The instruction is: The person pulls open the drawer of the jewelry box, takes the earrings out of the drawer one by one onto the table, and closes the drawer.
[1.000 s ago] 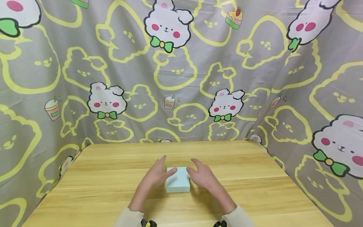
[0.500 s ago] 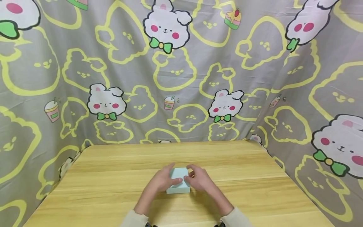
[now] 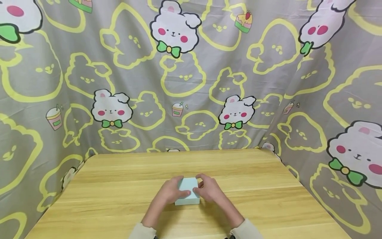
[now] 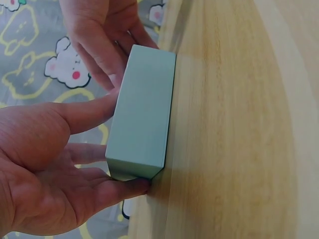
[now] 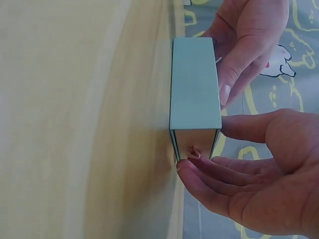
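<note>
Holding a pale blue box (image 3: 188, 185) on the wooden table (image 3: 119, 192), at six o'clock in the head view, with left hand (image 3: 171, 191) at nine and right hand (image 3: 209, 189) at three, both curled round. Showing a small tab (image 5: 193, 152) at three, by the right fingertips (image 5: 185, 167); unclear whether pinched. Could skid if pulled hard toward three against a light grip at nine; could tear the tab if yanked askew.

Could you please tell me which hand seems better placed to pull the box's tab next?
Probably the right hand: its fingers are at the pull tab on one end of the mint-green box, while the left hand holds the opposite end.
</note>
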Demonstrator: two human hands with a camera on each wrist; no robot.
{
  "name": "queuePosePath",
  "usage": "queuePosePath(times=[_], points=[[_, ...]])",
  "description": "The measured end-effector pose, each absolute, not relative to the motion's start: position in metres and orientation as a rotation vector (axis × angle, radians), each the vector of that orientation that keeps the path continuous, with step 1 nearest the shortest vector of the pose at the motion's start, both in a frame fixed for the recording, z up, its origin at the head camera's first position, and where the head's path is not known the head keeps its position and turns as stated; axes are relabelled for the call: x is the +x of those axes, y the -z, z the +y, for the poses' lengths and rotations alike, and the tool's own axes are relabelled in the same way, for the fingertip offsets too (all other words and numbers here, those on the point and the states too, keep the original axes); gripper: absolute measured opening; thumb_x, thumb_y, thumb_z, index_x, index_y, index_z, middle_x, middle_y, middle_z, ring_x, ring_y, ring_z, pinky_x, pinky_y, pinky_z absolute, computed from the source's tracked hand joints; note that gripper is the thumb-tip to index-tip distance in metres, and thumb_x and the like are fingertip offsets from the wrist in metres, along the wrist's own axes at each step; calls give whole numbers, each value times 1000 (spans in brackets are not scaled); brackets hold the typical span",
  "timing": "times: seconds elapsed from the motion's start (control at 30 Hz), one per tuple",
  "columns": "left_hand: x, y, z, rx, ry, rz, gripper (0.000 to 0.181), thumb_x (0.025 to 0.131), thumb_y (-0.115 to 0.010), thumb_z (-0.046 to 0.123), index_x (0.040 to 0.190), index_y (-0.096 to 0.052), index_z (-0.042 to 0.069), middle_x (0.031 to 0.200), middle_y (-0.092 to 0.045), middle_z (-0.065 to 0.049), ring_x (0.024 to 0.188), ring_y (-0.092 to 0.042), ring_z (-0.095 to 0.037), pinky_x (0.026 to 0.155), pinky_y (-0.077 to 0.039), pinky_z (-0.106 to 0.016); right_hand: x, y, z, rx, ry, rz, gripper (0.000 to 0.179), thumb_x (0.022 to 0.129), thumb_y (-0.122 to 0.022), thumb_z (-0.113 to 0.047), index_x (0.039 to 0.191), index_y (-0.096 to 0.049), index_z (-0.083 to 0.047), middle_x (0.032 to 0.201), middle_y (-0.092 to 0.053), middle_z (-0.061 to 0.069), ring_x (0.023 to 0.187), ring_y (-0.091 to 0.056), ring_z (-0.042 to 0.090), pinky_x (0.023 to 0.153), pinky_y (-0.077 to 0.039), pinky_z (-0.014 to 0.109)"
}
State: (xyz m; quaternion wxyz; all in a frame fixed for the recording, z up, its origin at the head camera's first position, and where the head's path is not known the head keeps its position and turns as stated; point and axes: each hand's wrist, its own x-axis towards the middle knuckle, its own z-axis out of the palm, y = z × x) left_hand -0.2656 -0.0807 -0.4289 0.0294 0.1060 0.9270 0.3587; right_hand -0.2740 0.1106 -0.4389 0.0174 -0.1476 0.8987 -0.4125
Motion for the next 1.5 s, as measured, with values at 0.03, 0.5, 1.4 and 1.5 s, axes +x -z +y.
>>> queuePosePath(times=[0.03,0.5,1.4,1.5], points=[[-266,429,-81,323,-1105,2859,72,84,-84,29,142,-53,-3,135,-61,-28,114,-62,-41,94,-51,-60,-274,439,111,-457,1281,2786,53,88,-76,-11,134,-55,7,96,-72,15,85,-69,24,70,-57,37],[-265,428,-81,308,-1106,2858,73,83,-85,31,141,-55,-2,136,-61,-27,120,-59,-44,100,-48,-62,-285,434,123,-355,1403,2595,32,90,-60,0,120,-60,11,85,-68,17,64,-63,19,58,-55,31],[-265,428,-81,332,-1101,2873,72,83,-85,31,140,-55,-3,134,-62,-27,115,-61,-40,99,-49,-59,-292,444,126,-326,1470,2461,6,81,-59,7,85,-62,7,67,-68,15,59,-67,20,58,-61,35],[-266,428,-81,327,-1098,2873,73,83,-85,31,140,-55,-3,136,-61,-27,119,-60,-42,101,-48,-60,-292,443,130,-310,1475,2462,5,81,-58,7,84,-62,8,67,-67,15,58,-66,20,58,-61,36]])
